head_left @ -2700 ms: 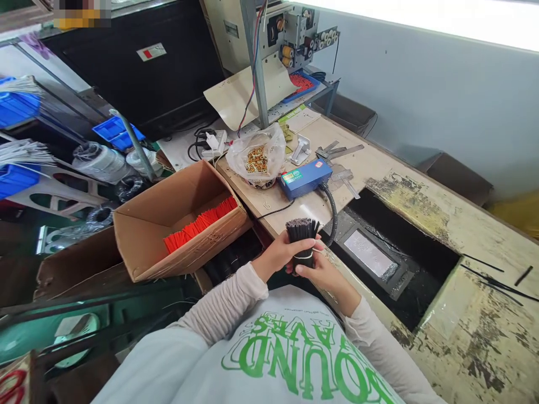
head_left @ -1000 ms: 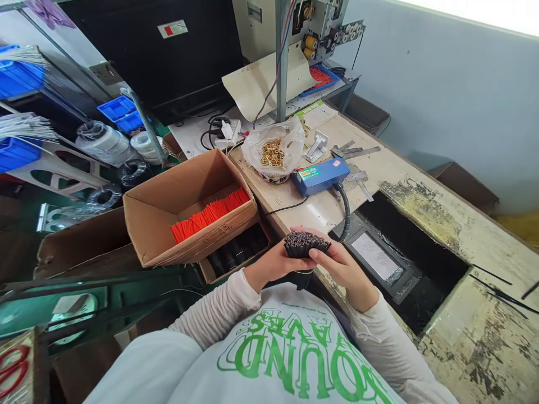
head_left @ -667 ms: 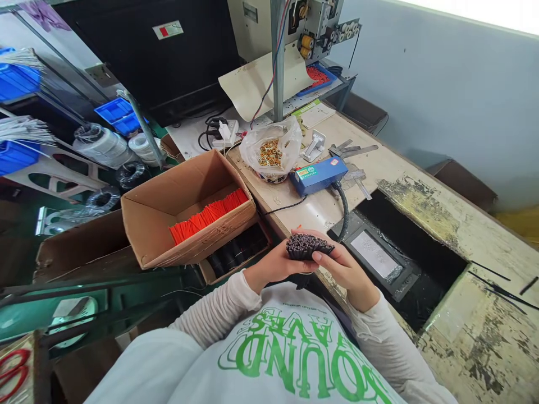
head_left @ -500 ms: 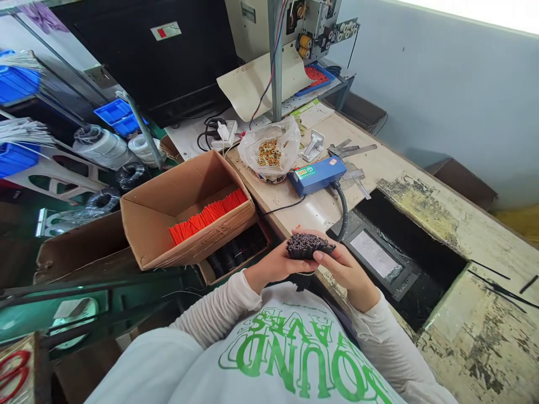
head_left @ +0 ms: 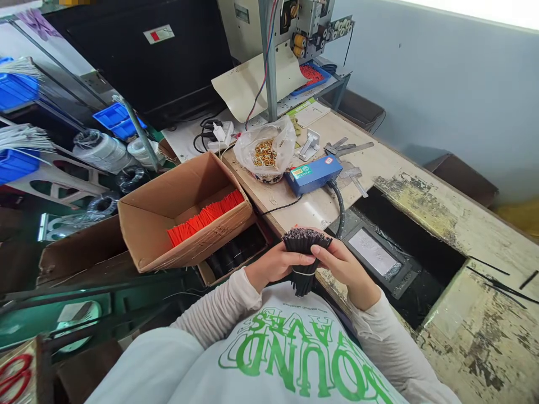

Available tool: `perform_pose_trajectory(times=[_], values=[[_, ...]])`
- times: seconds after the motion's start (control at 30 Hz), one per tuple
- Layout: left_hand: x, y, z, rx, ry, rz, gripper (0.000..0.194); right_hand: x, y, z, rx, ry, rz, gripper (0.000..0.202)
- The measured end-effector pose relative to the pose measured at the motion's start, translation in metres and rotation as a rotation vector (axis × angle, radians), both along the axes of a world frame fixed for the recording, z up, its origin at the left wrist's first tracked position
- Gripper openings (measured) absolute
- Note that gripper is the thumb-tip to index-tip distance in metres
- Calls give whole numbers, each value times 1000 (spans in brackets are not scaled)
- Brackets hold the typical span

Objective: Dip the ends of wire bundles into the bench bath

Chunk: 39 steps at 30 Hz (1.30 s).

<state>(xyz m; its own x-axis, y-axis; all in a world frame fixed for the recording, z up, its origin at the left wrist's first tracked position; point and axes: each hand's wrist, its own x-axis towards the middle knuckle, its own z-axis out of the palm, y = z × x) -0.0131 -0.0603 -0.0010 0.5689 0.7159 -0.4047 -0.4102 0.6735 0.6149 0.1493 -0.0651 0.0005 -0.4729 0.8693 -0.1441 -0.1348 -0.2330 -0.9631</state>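
We see first the worn bench (head_left: 446, 224), which lies in front of the grip and goes far to its right. The black panel (head_left: 143, 62) is also large; it stands beyond the grip, toward the left. To the left of the grip is the open cardboard box (head_left: 181, 196), tilted, and inside it lie the orange-red strands (head_left: 206, 217). Partly under this box, nearer to the grip, we see the lower box (head_left: 206, 273) with dark things in it.

Just to the right of the grip, the bench has a dark opening, and in it is the pale screen (head_left: 374, 251). Beyond the grip lies the blue device (head_left: 314, 175), and its ribbed hose (head_left: 339, 207) comes down near our right hand (head_left: 351, 275). Farther, and a little to the left, is the plastic bag (head_left: 264, 148) with small gold-coloured pieces.

The black bundle (head_left: 305, 266) is in the grip itself, in front of our shirt. Our left hand (head_left: 272, 265) and our right hand are both closed on it, one from each side, with the thumbs near to each other. Its top ends spread above our fingers, and below them the thin pale band (head_left: 304, 273) goes around it.
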Motion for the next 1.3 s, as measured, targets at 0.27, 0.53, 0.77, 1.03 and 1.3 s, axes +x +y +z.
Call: perform_pose_trajectory(times=[0.27,0.53,0.77,1.03,1.3], values=[[4,1,1,-34,-27,-19,59,6,-1,2,-147,11,20,54],[6,3,-5,-74,25,-43,43,13,3,-3,55,-99,44,47],[11,4,-8,83,157,-38,43,18,9,-6,290,-197,49,46],[29,24,-45,477,413,15,31,28,12,-26,501,-423,-27,58],[41,46,-113,650,558,-6,22,71,0,-75,157,-434,-359,51]])
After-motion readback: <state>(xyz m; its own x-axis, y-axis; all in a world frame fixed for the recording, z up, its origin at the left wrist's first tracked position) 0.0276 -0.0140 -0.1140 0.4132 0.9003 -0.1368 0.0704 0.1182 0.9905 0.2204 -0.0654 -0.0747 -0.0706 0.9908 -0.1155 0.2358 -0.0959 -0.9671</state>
